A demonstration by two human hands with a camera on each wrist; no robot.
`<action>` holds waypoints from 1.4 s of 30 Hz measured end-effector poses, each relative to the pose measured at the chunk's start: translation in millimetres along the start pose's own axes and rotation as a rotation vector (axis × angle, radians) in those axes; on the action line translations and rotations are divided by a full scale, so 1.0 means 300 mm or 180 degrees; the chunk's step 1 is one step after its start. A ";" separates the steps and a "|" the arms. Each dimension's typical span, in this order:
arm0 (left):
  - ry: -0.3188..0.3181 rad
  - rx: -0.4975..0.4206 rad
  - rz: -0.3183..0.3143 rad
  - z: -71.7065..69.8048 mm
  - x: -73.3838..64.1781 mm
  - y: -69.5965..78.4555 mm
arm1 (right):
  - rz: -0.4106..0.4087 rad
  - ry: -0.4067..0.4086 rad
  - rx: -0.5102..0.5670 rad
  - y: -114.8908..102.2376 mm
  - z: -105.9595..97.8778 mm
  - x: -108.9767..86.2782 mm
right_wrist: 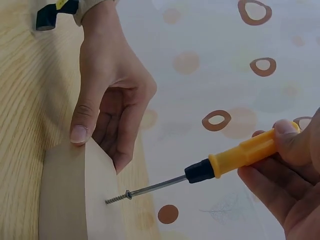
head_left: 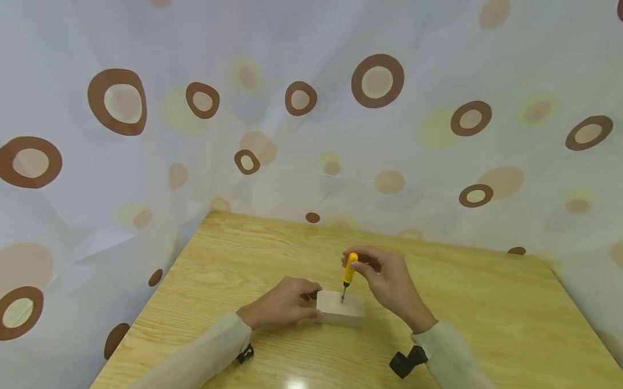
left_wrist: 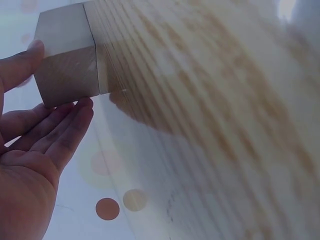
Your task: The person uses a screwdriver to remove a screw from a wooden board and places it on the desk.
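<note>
A pale wooden block (head_left: pixel 339 318) lies on the table. My left hand (head_left: pixel 285 303) grips its left end, thumb on the near side and fingers at the far side; the left wrist view shows the same hold on the block (left_wrist: pixel 67 75). My right hand (head_left: pixel 391 280) pinches the yellow handle of a screwdriver (right_wrist: pixel 245 154) above the block. The screwdriver's tip meets the head of a screw (right_wrist: pixel 118 199), which stands partly sunk in the block's top face, its thread still showing. In the head view the screwdriver leans slightly.
The wood-grain table (head_left: pixel 492 327) reaches out on both sides of the block. Behind and to the left hangs a white curtain (head_left: pixel 313 137) with brown rings and pale dots. A black wrist mount (head_left: pixel 407 361) sits at my right cuff.
</note>
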State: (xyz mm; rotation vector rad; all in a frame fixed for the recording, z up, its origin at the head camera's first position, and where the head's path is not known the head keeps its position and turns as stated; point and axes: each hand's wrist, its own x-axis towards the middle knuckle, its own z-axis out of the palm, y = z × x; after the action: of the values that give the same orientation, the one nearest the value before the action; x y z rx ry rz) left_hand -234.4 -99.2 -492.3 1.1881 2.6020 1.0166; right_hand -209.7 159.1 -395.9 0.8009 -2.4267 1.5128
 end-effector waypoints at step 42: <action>-0.0040 0.0140 0.0008 -0.001 0.002 0.010 | 0.0506 -0.0032 0.0277 0.012 -0.023 -0.005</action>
State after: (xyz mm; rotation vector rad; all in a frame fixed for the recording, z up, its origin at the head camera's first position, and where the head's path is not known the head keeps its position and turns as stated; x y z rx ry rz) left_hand -233.1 -97.6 -490.1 1.2037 2.6270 0.9541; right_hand -211.1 166.8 -396.1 0.6456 -2.4996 1.6847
